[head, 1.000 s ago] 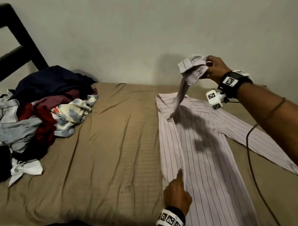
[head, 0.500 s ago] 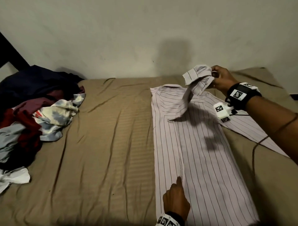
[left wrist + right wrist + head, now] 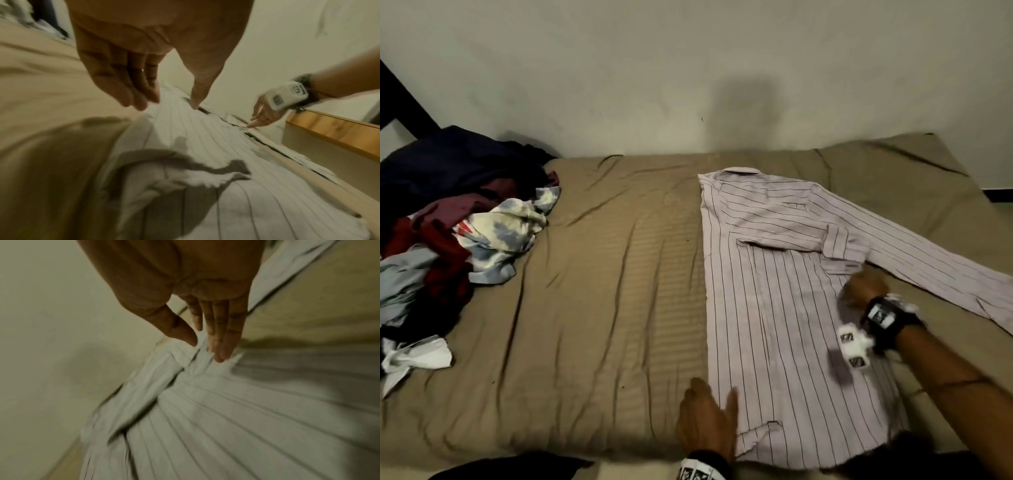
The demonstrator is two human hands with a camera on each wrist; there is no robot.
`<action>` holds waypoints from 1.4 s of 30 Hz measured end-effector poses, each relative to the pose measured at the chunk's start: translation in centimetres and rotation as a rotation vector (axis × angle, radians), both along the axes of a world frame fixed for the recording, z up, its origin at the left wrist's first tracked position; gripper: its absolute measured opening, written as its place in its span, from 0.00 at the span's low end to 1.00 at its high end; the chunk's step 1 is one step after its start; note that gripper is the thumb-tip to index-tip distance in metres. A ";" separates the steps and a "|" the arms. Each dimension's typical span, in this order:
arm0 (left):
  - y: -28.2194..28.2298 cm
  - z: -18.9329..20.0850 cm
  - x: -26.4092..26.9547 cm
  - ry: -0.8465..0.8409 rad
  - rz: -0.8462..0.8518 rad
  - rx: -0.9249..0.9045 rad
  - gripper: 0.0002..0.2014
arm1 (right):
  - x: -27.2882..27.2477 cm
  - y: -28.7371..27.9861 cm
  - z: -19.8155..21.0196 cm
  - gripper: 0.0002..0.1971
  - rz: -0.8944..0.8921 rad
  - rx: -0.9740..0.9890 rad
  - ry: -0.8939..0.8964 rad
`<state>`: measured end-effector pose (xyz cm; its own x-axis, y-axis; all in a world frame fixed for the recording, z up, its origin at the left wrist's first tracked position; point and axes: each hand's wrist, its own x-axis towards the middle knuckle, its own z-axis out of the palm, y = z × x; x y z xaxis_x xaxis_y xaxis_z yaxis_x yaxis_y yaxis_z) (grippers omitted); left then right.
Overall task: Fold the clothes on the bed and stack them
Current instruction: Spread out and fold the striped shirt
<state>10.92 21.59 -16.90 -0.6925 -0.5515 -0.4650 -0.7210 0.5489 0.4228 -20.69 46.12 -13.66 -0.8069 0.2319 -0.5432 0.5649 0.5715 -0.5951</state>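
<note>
1. Since half a second ago, the right hand [image 3: 864, 286] has come down from beside the collar, where it was holding up a bunched sleeve. That sleeve [image 3: 784, 228] now lies flat across the chest of the shirt [image 3: 774, 308], with its cuff [image 3: 837, 240] just beyond the fingertips.

2. The right hand is open, fingers straight and close together, holding nothing. The right wrist view shows its fingertips [image 3: 221, 353] at or just above the cloth beside the cuff; the blur hides whether they touch.

3. The left hand [image 3: 705, 423] is also open and holds nothing. It rests at the near left corner of the shirt, thumb on the striped cloth, fingers on the bed [image 3: 602, 291].

4. The shirt lies on the right half of the bed. Its long axis runs from 12 o'clock, where the collar is near the wall, to 6 o'clock, where the hem is near the person.

5. The other sleeve [image 3: 935, 263] is not yet folded. It stretches away from the shirt's body toward 4 o'clock, past the right hand.

6. That sleeve starts just beside the right hand and lies well apart from the left, so the right hand is likely the one to fold it in, toward 9 o'clock.

7. A pile of unfolded clothes [image 3: 455, 219] sits at 10 o'clock, well apart from both hands.
</note>
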 end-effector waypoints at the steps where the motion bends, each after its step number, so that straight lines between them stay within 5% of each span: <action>1: -0.7 -0.3 0.8 -0.022 0.055 0.024 0.36 | 3.2 -1.1 -1.8 0.05 0.019 -0.075 -0.015; 3: -1.5 -1.2 2.0 -0.040 0.152 0.139 0.29 | 10.6 -4.3 -3.4 0.05 0.016 -0.280 -0.084; 7: -1.9 -3.3 3.2 0.026 0.261 0.325 0.20 | 20.4 -8.4 -6.2 0.09 0.137 -0.137 -0.037; 13: -2.7 -3.4 4.0 0.171 0.529 0.859 0.15 | 21.8 -9.4 -5.6 0.19 0.194 -0.085 0.029; 15: -3.1 -3.8 5.0 0.137 0.570 0.907 0.12 | 22.2 -9.2 -5.1 0.19 0.152 -0.170 0.039; 19: -3.2 -4.7 5.7 0.104 0.563 0.791 0.16 | 22.8 -8.9 -5.5 0.23 0.173 -0.192 -0.084; 26: -2.4 -4.7 7.4 0.379 0.405 0.651 0.25 | 21.3 -8.9 -6.0 0.27 0.212 -0.124 -0.112; 30: -2.3 -4.6 8.5 0.358 0.143 0.605 0.15 | 21.3 -8.7 -6.3 0.28 0.210 -0.136 -0.112; 38: -3.1 -4.1 9.1 0.334 -0.051 0.294 0.15 | 21.5 -8.4 -6.4 0.28 0.199 -0.167 -0.128; 42: -2.0 -3.5 9.2 0.251 -0.207 0.151 0.05 | 21.5 -8.3 -6.2 0.28 0.209 -0.172 -0.141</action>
<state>20.17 19.55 -20.45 -0.8852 -0.3259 -0.3319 -0.4648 0.5906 0.6597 0.85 37.82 -19.87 -0.7412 -0.0360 -0.6703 0.5298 0.5818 -0.6171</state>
